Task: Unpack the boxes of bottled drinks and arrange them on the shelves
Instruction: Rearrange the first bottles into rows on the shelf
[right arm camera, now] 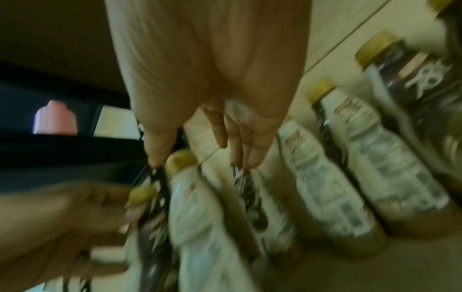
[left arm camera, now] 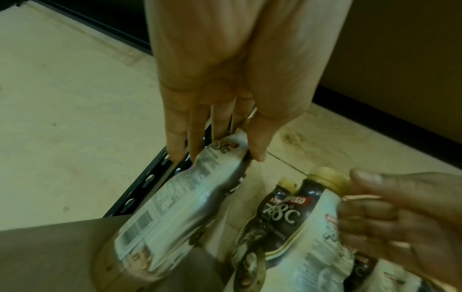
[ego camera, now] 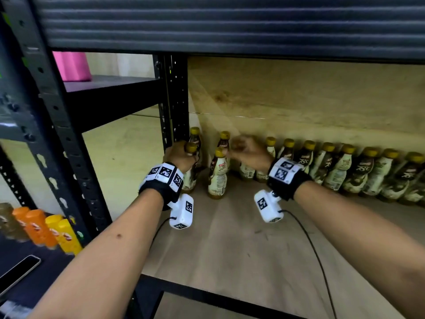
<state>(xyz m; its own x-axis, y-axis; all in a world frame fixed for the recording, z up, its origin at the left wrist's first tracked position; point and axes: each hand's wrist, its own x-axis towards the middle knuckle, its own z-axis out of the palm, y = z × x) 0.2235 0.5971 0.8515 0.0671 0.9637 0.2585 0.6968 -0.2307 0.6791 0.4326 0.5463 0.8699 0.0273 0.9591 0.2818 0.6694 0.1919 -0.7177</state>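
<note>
Brown-and-white coffee bottles with gold caps stand on a wooden shelf board [ego camera: 230, 238]. My left hand [ego camera: 181, 155] grips one bottle [ego camera: 192, 148] by its neck, close to the black upright [ego camera: 177, 100]. In the left wrist view the left hand [left arm camera: 220, 156] has fingers on one side and the thumb on the other side of that bottle [left arm camera: 175, 207]. My right hand [ego camera: 243, 148] is blurred and holds nothing, fingers loose. Its thumb lies by the cap of a standing bottle [left arm camera: 325, 177]. In the right wrist view the right hand [right arm camera: 197, 156] hovers over blurred bottles.
A row of several like bottles [ego camera: 345, 171] lines the back wall to the right. A dark upper shelf [ego camera: 230, 19] hangs low overhead. To the left are orange and yellow bottles [ego camera: 46, 229], a phone [ego camera: 18, 270] and a pink object [ego camera: 72, 66].
</note>
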